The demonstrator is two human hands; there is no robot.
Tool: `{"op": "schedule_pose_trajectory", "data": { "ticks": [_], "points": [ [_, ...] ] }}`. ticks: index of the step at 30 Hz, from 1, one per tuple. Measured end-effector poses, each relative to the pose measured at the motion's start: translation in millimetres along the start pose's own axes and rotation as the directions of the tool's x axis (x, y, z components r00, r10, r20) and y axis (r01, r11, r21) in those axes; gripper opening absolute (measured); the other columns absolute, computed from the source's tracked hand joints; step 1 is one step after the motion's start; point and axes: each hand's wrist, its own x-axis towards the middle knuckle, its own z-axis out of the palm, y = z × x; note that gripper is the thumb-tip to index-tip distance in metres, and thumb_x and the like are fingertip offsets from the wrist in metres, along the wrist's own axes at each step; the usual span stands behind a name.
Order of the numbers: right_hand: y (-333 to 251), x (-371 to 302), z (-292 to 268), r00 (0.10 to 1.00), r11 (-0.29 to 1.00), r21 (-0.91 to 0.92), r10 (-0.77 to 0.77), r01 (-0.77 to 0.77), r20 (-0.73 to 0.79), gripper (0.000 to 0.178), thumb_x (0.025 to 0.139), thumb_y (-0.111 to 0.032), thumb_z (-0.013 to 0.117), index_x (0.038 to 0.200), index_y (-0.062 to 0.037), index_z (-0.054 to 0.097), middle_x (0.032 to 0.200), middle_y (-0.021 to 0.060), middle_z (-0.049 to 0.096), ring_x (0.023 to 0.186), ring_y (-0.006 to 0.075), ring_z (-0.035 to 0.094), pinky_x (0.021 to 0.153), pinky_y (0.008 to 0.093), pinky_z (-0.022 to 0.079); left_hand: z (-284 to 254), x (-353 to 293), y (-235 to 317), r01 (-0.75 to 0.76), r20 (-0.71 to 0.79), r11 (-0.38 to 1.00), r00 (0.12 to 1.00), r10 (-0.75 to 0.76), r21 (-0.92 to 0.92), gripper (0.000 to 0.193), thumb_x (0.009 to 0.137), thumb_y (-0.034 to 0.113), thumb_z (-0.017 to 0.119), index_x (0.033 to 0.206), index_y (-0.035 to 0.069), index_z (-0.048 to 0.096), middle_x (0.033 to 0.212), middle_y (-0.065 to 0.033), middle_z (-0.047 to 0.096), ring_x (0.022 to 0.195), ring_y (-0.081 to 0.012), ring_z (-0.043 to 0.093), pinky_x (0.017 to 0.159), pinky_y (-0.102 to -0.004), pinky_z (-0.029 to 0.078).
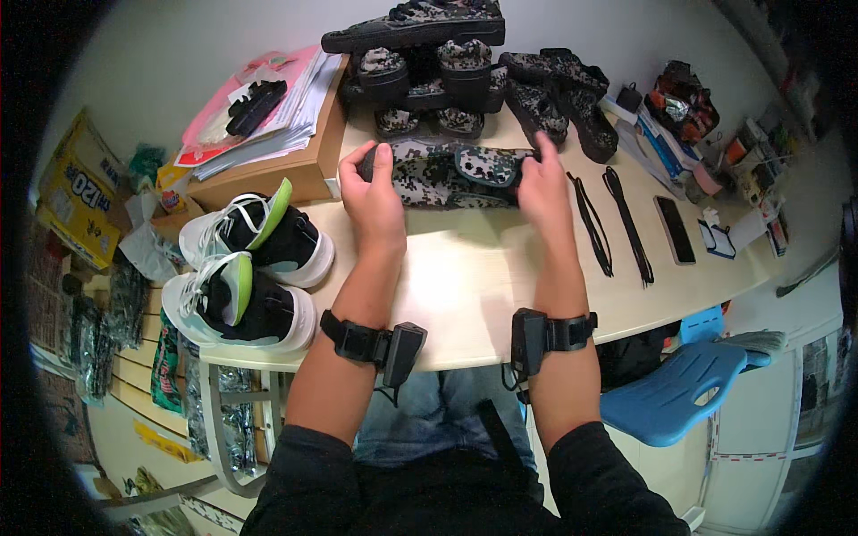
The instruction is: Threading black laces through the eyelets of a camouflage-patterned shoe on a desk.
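Observation:
A camouflage shoe (pixel 424 170) with no lace in its eyelets lies sideways across the table between my hands. My left hand (pixel 371 196) grips its left end, thumb laid along the top edge. My right hand (pixel 543 188) holds the right end, its fingers slightly blurred and partly hidden behind the shoe. Two black shoelaces, a shorter lace (pixel 590 223) and a longer lace (pixel 630 228), rest on the table just right of my right hand.
Several camouflage shoes (pixel 416 31) are stacked behind, with more shoes (pixel 563 94) beside them. White-and-black sneakers (pixel 250 299) stand at the left, near a cardboard box (pixel 268 171) topped with papers. A phone (pixel 675 230) lies rightward. A blue chair (pixel 666 397) stands below the table's right side.

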Motion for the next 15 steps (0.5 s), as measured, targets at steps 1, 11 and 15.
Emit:
{"op": "schedule_pose_trajectory", "data": {
  "ticks": [1, 11, 15],
  "points": [
    [-4.4, -0.2, 6.9, 0.999, 0.977, 0.214, -0.021, 0.013, 0.036, 0.049, 0.089, -0.016, 0.048, 0.135, -0.0004, 0.037, 0.114, 0.0243, 0.057, 0.104, 0.0282, 0.057, 0.091, 0.0353, 0.041, 1.3, -0.9, 1.4, -0.053, 0.017, 0.999, 0.998, 0.054, -0.005, 0.034, 0.088, 0.026, 0.063, 0.108, 0.0, 0.054, 0.1, -0.0061, 0.056, 0.091, -0.015, 0.051, 0.085, -0.0268, 0.041],
    [-32.9, -17.8, -2.6, 0.848, 0.76, 0.569, -0.045, -0.314, 0.528, 0.042, 0.085, -0.005, 0.06, 0.125, -0.0035, 0.05, 0.1, 0.0085, 0.061, 0.085, 0.0123, 0.058, 0.074, 0.0242, 0.047, -6.1, 5.5, -3.7, 0.06, -0.024, 0.997, 0.998, -0.062, -0.053, 0.022, 0.09, 0.018, 0.059, 0.104, 0.002, 0.054, 0.098, -0.0047, 0.058, 0.091, -0.0134, 0.052, 0.083, -0.026, 0.042],
    [-28.9, -17.0, -0.4, 0.829, 0.653, 0.664, -0.095, -0.366, 0.551, 0.041, 0.083, 0.002, 0.059, 0.123, -0.0026, 0.052, 0.097, 0.008, 0.062, 0.08, 0.0122, 0.06, 0.073, 0.0246, 0.051, -6.9, 8.3, -1.4, 0.126, -0.018, 0.987, 0.992, -0.128, -0.104, 0.024, 0.088, 0.021, 0.06, 0.102, 0.002, 0.057, 0.099, -0.0041, 0.057, 0.092, -0.0133, 0.051, 0.086, -0.0251, 0.039]
  ]
}}
